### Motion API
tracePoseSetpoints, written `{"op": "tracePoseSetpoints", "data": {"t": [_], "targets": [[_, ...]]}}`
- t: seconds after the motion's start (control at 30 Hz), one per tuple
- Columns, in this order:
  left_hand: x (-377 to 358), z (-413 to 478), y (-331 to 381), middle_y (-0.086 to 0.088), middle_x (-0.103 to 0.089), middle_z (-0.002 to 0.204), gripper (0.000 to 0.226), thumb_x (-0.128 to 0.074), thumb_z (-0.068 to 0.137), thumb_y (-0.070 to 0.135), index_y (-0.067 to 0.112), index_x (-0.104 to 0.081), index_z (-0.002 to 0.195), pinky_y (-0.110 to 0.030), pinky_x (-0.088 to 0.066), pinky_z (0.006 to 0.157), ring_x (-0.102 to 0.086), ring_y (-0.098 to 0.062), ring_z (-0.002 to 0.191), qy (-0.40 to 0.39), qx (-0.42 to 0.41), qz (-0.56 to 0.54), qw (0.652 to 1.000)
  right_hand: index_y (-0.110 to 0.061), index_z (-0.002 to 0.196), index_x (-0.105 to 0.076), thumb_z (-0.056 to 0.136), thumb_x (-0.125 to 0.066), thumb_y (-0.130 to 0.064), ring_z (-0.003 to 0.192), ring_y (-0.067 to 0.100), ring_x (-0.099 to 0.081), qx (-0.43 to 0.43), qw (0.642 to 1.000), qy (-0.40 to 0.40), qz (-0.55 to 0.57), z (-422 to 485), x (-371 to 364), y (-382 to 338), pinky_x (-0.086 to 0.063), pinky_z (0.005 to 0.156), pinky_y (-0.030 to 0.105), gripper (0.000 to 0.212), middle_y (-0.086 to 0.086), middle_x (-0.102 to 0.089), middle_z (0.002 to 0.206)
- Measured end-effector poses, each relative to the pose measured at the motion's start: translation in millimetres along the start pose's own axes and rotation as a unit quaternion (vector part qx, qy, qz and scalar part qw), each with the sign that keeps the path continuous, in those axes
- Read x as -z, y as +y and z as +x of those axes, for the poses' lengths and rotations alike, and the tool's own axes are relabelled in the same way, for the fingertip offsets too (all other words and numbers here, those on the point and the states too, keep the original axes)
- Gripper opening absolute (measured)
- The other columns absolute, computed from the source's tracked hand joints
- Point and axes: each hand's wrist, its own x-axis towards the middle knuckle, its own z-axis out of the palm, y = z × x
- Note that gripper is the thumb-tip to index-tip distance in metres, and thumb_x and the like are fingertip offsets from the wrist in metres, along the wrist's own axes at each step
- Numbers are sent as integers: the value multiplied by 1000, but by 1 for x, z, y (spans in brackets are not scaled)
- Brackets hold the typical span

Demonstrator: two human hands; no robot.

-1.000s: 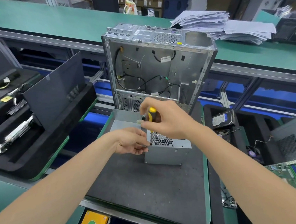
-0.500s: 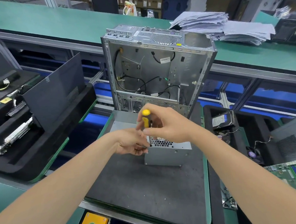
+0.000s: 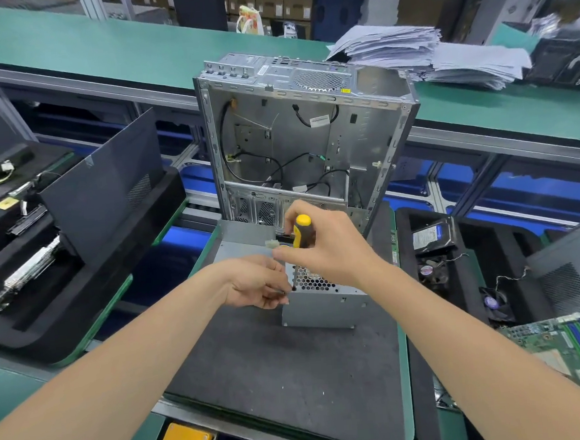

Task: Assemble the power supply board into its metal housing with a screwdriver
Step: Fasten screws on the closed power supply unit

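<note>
Screwdriver [image 3: 302, 234] upright in right hand [image 3: 331, 247], cap up, left hand [image 3: 255, 284] at metal housing [image 3: 325, 306]

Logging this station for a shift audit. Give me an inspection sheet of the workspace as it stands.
Surface: dark mat, scuffed, with green edging.
Job's things: housing lies on the mat; screwdriver stands roughly upright over its near-left top corner.
Clutter: paper stack on the far bench; hard drive and motherboard at right.
Hands: right hand grips the screwdriver handle; left hand has its fingertips at that corner, and what they pinch is too small to tell.
Cables: black cables loose inside the chassis; white connector beside the handle.
Surroundings: open chassis upright behind the mat; green bench beyond.
</note>
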Motion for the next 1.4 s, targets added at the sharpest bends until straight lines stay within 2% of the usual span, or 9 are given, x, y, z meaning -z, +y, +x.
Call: {"op": "tracePoseSetpoints", "data": {"t": [0.07, 0.17, 0.47, 0.7, 0.8, 0.9, 0.97, 1.17, 1.4], "targets": [[0, -1, 1, -9, -56, 82, 25, -62, 93, -9, 13, -50, 94, -29, -50, 68, -67, -22, 70, -10, -1, -5, 1000, -25, 102, -63, 90, -80, -23, 68, 9, -55, 36, 990, -118, 69, 0, 9, 2, -49, 64, 27, 21, -4, -67, 95], [0, -2, 3, -6, -61, 87, 23, -62, 92, -10, 13, -57, 94, -28, -50, 69, -67, -22, 71, -17, -8, -5, 1000, -14, 108, -66, 94, -73, -3, 79, 35, -67, 24, 972, -177, 151, -2, 12, 3, -60, 70, 50, 20, 3, -73, 105], [0, -4, 6, -17, -52, 103, 34, -61, 94, -8, 15, -48, 116, -30, -49, 74, -68, -24, 75, -29, 14, -2, 999, -19, 91, -45, 87, -80, -21, 56, 16, -65, -48, 998, 31, 15, -3, -13, -4, -57, 62, 38, 35, -8, -66, 72], [-2, -7, 13, -11, -60, 79, 28, -66, 91, -8, 13, -48, 87, -26, -50, 60, -69, -22, 66, 3, 25, 33, 999, -26, 86, -42, 86, -82, -23, 56, 5, -57, -52, 996, 76, 11, -6, -14, -9, -44, 58, 19, 40, -14, -62, 68], [-2, -7, 24, -7, -62, 79, 24, -72, 91, 8, 16, -50, 85, -24, -40, 51, -55, -13, 51, 69, -5, 133, 989, -26, 88, -44, 86, -80, -24, 59, 7, -52, -17, 984, 172, 36, -11, 0, -4, -42, 60, 18, 36, -14, -60, 69], [-2, -2, 43, -2, -62, 97, 26, -68, 94, 28, 20, -48, 106, -27, -39, 55, -57, -14, 67, 223, -87, 255, 937, -24, 95, -52, 91, -78, -27, 72, 10, -63, -19, 977, 213, -14, -17, 25, 21, -50, 67, 24, 27, -11, -66, 82], [-10, 3, 58, 4, -64, 100, 20, -65, 95, 31, 27, -52, 109, -27, -43, 59, -62, -12, 79, 255, -161, 297, 906, -23, 99, -59, 91, -78, -18, 85, 9, -63, -35, 975, 206, -79, -27, 38, 47, -53, 77, 29, 22, -12, -69, 94], [-47, 31, 78, 7, -66, 93, 12, -61, 94, 18, 28, -62, 101, -13, -39, 55, -62, -7, 75, 193, -276, 372, 865, -13, 105, -70, 90, -72, 4, 100, 11, -59, -142, 964, 176, -140, -98, 24, 128, -50, 93, 35, 22, 0, -67, 110], [-71, 54, 75, 9, -66, 93, 16, -58, 92, 14, 27, -65, 100, -16, -40, 62, -62, -5, 80, 163, -297, 396, 853, -15, 122, -65, 83, -51, 12, 118, 24, -59, -198, 964, -48, -169, -160, -37, 165, -49, 97, 28, 49, -6, -45, 142]]}}
